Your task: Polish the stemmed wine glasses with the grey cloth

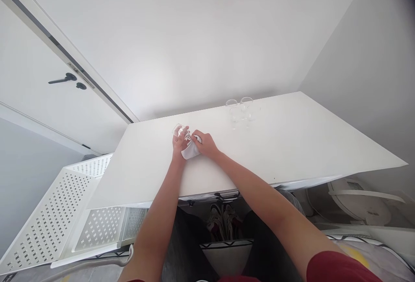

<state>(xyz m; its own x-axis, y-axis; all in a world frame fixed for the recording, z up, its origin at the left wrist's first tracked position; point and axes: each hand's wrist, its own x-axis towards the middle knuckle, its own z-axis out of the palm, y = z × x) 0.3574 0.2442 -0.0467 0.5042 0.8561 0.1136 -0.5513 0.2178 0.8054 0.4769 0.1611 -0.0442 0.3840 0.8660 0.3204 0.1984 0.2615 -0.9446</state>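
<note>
My left hand (180, 143) is wrapped round a clear stemmed glass (177, 129), which lies tilted with its bowl pointing to the far left. Pinched in my right hand (205, 143) is a white cloth (190, 151), pressed against the stem or foot end of the glass. The cloth hangs down between my two hands, just above the white table (145, 161). My fingers partly cover the stem and foot.
More clear glasses (246, 108) stand together near the table's back edge, right of my hands. Behind the table rises a white wall (207, 40). A white perforated crate-like frame (58, 204) is at the left, and a pale rounded appliance (356, 204) sits below right.
</note>
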